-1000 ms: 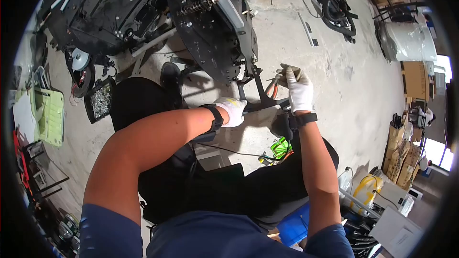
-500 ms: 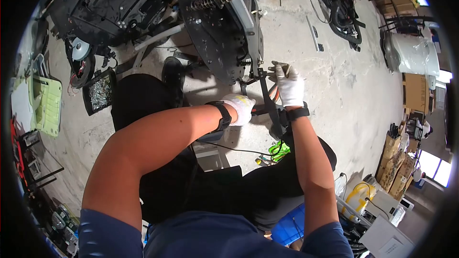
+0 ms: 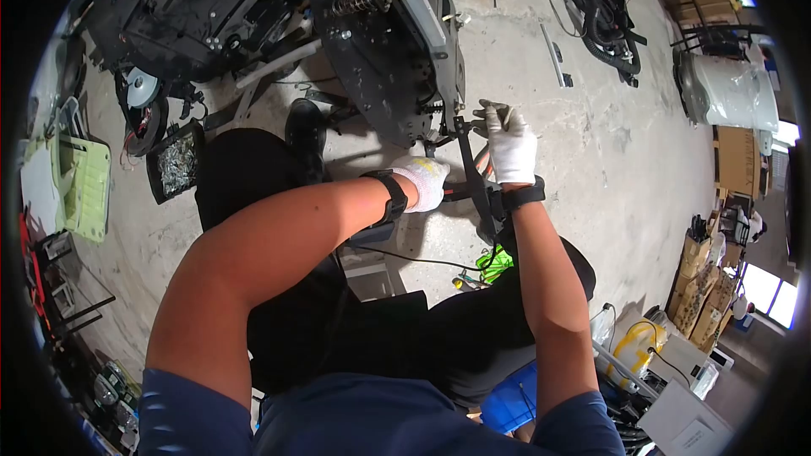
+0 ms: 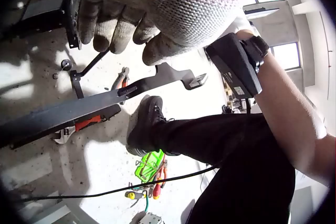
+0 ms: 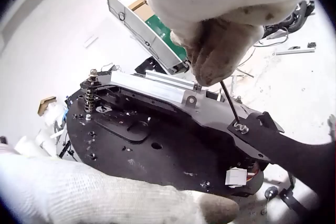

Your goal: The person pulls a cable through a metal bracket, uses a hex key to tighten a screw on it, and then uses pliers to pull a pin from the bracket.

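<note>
My right hand (image 5: 226,40), in a white glove with dirty grey fingertips, pinches a thin dark hex key (image 5: 229,100). The key's lower end meets a silver bolt (image 5: 241,128) on a long black bracket (image 5: 294,150). That bracket (image 3: 475,177) slants down from the corner of a black chassis plate (image 5: 136,145). My gloved left hand (image 3: 422,181) is beside the bracket, below the plate. In the left wrist view its loosely bent fingers (image 4: 107,32) hang close to a black metal part, with nothing visible between thumb and fingers.
Pliers (image 4: 123,79) and a red-handled adjustable wrench (image 4: 65,134) lie on the floor beneath the bracket. A green tray (image 4: 149,166) with tools sits by my shoe (image 4: 149,127). A cable (image 4: 121,192) crosses below. A parts bin (image 3: 176,165) stands left.
The bracket has swung round to a steeper slant beside my right hand. My right hand has shifted slightly left, close over the bracket's upper end. In the last half second little moves.
</note>
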`<state>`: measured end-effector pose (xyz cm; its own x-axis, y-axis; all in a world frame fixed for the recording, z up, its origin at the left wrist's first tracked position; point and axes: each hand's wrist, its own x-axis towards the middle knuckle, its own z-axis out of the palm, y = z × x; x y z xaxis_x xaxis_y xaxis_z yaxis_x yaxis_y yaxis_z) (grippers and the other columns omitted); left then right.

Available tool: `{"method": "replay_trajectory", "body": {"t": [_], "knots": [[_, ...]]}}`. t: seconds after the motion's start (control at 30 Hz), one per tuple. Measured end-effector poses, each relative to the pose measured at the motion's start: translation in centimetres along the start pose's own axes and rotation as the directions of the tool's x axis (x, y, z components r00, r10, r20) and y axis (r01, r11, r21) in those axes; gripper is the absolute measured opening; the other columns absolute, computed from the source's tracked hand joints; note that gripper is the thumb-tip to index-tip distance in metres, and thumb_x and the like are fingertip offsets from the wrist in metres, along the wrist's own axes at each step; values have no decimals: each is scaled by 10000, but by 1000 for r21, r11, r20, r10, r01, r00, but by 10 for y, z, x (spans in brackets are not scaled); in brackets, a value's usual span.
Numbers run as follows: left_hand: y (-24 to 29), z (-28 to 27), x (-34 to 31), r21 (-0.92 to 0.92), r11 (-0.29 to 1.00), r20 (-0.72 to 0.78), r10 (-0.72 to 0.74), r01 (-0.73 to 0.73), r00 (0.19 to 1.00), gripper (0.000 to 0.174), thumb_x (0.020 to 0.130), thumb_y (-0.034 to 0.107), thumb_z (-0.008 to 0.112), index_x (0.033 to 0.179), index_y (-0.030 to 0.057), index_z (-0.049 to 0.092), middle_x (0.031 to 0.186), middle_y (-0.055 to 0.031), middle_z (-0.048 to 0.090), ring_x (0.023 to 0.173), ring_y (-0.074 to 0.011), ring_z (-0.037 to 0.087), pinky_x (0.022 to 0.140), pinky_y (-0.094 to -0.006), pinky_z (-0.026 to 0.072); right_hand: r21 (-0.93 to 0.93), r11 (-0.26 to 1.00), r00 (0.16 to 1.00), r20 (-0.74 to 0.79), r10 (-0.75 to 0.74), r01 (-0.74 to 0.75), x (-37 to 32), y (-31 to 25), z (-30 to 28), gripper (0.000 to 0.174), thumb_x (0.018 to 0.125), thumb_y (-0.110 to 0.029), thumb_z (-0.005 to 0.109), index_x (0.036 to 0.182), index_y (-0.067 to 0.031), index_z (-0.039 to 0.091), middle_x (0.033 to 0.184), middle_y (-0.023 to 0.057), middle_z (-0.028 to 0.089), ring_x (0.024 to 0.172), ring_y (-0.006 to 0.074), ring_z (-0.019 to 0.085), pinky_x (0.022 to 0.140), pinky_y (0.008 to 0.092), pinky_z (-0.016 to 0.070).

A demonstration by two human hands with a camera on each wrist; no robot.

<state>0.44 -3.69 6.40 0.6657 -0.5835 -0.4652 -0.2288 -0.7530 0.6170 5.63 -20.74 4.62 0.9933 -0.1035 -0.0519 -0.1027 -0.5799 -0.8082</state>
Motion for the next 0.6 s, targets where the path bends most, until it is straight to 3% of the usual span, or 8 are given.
{"method": "replay_trajectory", "body": {"t": [0.07,0.4,0.5,0.57,0.6], "knots": [[2,-2,0,-2,1000,12,0,0,1000,334,740,140,516,1036,-1,578,1029,-212,601,979,-345,570,846,-392,453,79,997,1000,11,14,-15,-4,-13,-2,158,891,-101,528,974,10,605,823,100,671,693,130,652,639,245,540],[1,-3,0,-9,1000,25,-14,15,1000,367,719,96,537,1074,5,563,1067,-215,589,1017,-339,563,868,-385,451,13,999,999,-14,41,-41,-7,-11,-2,140,884,-89,534,943,14,609,830,100,671,691,141,658,635,246,542],[0,-8,0,37,999,57,-21,19,998,385,751,125,507,1124,33,540,1073,-203,586,999,-342,563,857,-403,448,-43,998,999,-13,-47,46,-8,-15,-4,123,863,-105,562,911,-11,625,797,104,672,668,157,660,606,258,533],[-2,-9,2,72,997,97,-31,24,995,407,785,152,473,1178,57,513,1090,-195,577,996,-344,556,857,-418,439,-337,924,983,55,-173,181,-10,-27,-12,118,841,-139,584,893,-53,644,747,113,666,641,189,659,573,288,515],[-5,-7,4,76,997,88,-41,34,995,399,785,153,474,1170,57,518,1085,-195,578,994,-346,555,858,-417,439,-336,925,984,54,-173,181,-10,-30,-13,118,841,-139,584,893,-53,644,747,113,666,641,189,659,573,288,515]]}}
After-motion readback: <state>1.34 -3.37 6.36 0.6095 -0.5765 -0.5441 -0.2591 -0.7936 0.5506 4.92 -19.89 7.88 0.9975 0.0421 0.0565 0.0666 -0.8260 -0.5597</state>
